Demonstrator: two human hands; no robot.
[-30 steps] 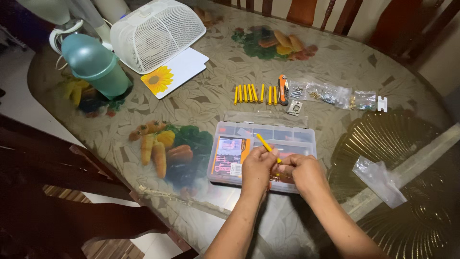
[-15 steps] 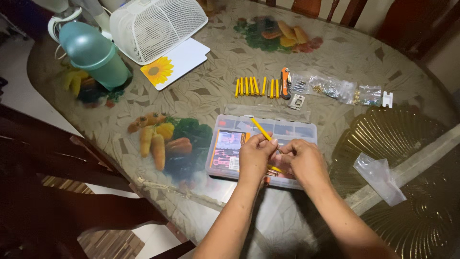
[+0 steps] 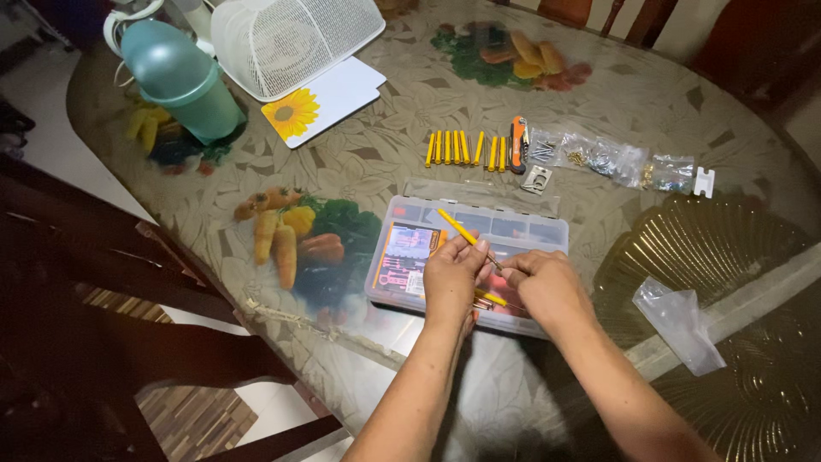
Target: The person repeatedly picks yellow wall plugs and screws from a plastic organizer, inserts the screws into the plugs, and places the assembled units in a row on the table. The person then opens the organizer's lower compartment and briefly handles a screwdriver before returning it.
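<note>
Head view: the left hand (image 3: 453, 278) pinches a thin yellow tool (image 3: 466, 237) that slants up and away from the fingers; the right hand (image 3: 546, 287) grips its lower metal end, both hands closed on it over a clear case (image 3: 410, 257). Just beyond the hands lies a row of yellow sticks (image 3: 466, 148) beside an orange knife (image 3: 518, 144) and bags of screws (image 3: 599, 158). A plastic bag (image 3: 680, 321) lies right of the right hand on the counter (image 3: 385, 162). A teal jug (image 3: 180, 81) stands far left.

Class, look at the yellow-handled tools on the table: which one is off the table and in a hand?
The yellow-handled tool pinched in the left hand, slanting over the clear plastic case. The others lie side by side in a row farther up the table.
</note>
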